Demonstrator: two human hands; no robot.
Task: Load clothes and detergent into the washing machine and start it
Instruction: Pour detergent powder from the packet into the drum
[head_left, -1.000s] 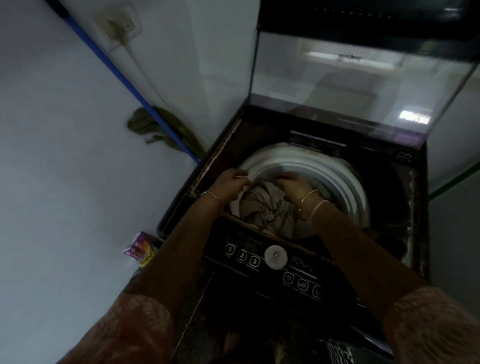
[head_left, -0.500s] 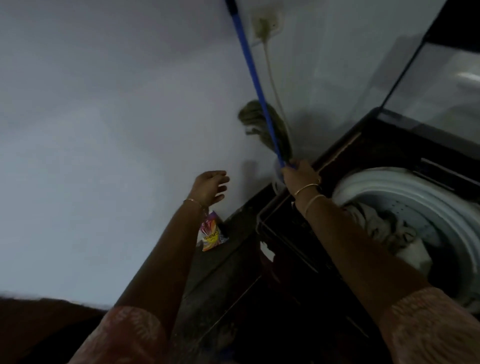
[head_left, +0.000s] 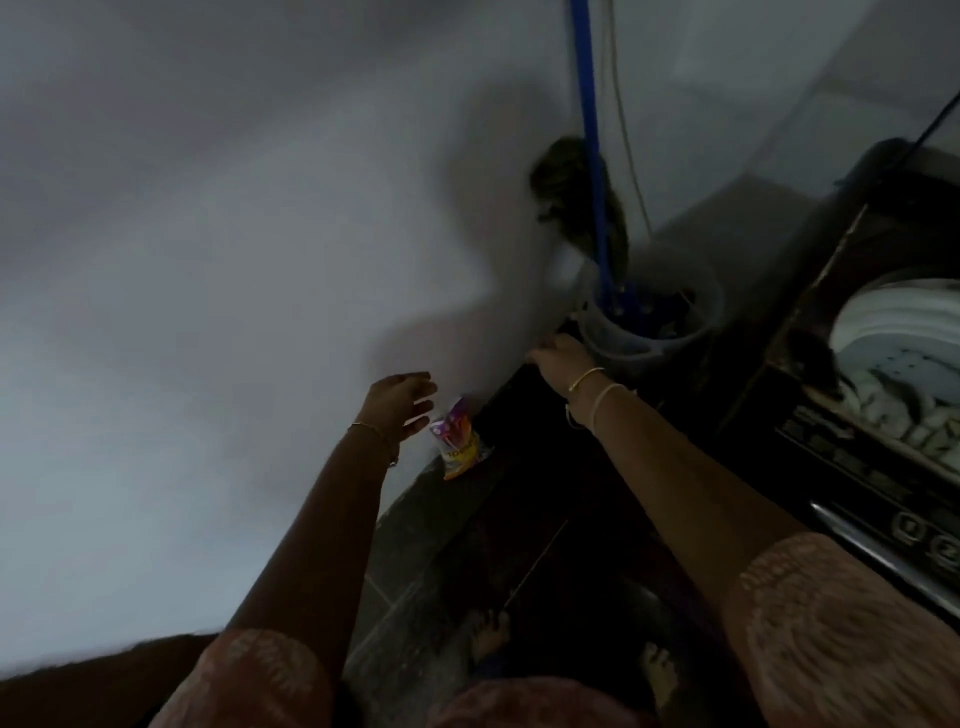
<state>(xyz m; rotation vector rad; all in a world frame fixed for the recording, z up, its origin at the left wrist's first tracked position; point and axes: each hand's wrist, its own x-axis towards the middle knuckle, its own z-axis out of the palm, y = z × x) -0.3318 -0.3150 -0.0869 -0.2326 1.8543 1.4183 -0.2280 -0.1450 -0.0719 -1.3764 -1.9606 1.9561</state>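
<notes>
— Both hands have left the drum since a second ago, and the view has swung left, off the washing machine (head_left: 852, 415) toward the wall (head_left: 208, 260) and floor (head_left: 415, 545).

— Where is the left hand (head_left: 397, 397) now?

— Stretched out low beside the wall, its grip open, fingers (head_left: 421, 405) spread and holding nothing. It hovers just above and to the left of the detergent packet (head_left: 460, 439), near it, though contact is not clear in the blur.

— And the packet itself?

— Standing on the floor, leaning against the foot of the wall, purple, orange and yellow.

— The right hand (head_left: 563, 358)?

— Reaching further ahead, close to the near side of a grey bucket (head_left: 649, 332). Whether its grip is closed or loose I cannot tell; the fingers point away and are dim. Nothing visible in it.

— What is in the bucket?

— A mop with a blue handle (head_left: 589, 130) standing up along the wall, its dark strands (head_left: 566, 187) hanging over the rim behind.

— The clothes?

— Pale clothes (head_left: 893, 410) lie inside the white drum at the right edge, the machine open, its control panel (head_left: 904, 525) nearest the person.
</notes>
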